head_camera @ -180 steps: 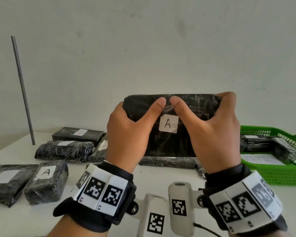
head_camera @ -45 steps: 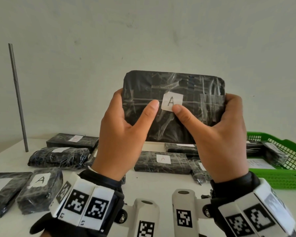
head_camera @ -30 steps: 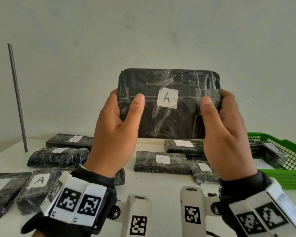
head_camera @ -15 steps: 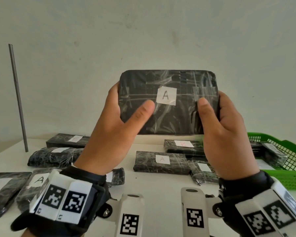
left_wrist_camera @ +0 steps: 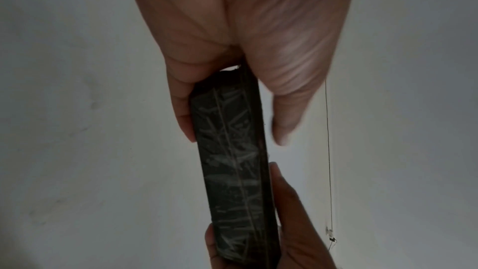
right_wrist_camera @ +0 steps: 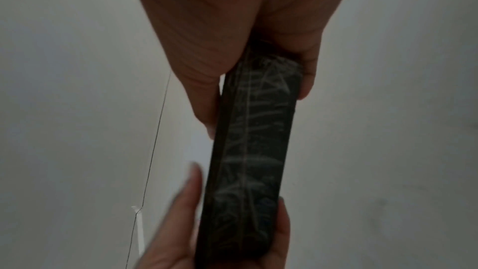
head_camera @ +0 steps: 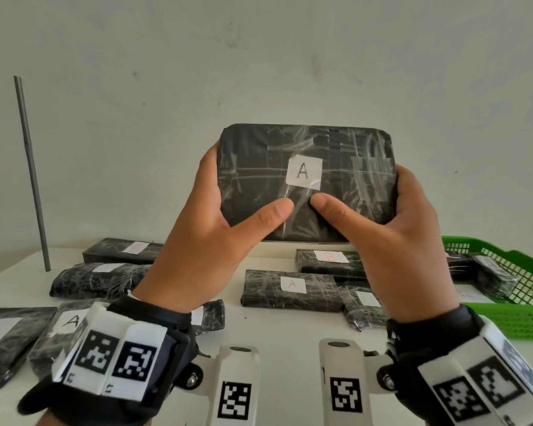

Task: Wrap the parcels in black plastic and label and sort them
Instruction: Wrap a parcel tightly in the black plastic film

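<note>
I hold a flat parcel wrapped in black plastic and clear tape upright above the table, its white label marked "A" facing me. My left hand grips its left end and my right hand its right end. Both thumbs press the front face just below the label, tips nearly meeting. In the wrist views the parcel's narrow edge shows between thumb and fingers of each hand; the fingers lie behind it.
Several wrapped black parcels lie on the white table, among them one labelled "A" and one labelled "B". More lie at left. A green basket with parcels stands at right. A grey rod stands upright at back left.
Both thumbs slid inward and down across the parcel's front to meet under the label. The parcel stays raised at about the same height.
</note>
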Demonstrator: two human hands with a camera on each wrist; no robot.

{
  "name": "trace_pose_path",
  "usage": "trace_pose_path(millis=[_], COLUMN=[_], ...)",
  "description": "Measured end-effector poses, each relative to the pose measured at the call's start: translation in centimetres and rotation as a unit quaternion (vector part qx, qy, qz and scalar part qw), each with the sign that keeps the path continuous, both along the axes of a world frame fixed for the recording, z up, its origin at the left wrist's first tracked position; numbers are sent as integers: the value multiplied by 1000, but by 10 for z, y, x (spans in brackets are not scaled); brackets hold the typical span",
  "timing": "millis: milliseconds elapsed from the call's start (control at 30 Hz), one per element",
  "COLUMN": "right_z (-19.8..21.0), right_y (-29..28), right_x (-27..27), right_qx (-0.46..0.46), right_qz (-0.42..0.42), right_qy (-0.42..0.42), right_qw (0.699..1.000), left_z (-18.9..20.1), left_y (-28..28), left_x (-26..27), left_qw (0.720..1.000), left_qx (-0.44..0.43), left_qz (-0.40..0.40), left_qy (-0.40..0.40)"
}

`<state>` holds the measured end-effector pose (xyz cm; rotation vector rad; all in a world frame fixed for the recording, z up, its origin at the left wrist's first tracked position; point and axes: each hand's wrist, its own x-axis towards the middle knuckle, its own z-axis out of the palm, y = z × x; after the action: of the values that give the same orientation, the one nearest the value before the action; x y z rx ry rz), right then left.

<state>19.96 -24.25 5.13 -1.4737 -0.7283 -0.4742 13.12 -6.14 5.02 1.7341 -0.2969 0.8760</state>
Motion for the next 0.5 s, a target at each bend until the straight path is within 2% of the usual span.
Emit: trace_pose_path(millis=[300, 500], right_z=[-4, -1], right_y=[-1, -3], right_x=[4, 2], right_qx=[-64, -44], right_qz=[7, 52], right_qy=[-26, -15], right_qw=[998, 998], left_z=[-2, -3], left_y=[11, 10], left_x=[0, 1], left_qw=[1000, 1000], left_qx=[5, -2], left_qz=[28, 18], left_qy=[10, 14])
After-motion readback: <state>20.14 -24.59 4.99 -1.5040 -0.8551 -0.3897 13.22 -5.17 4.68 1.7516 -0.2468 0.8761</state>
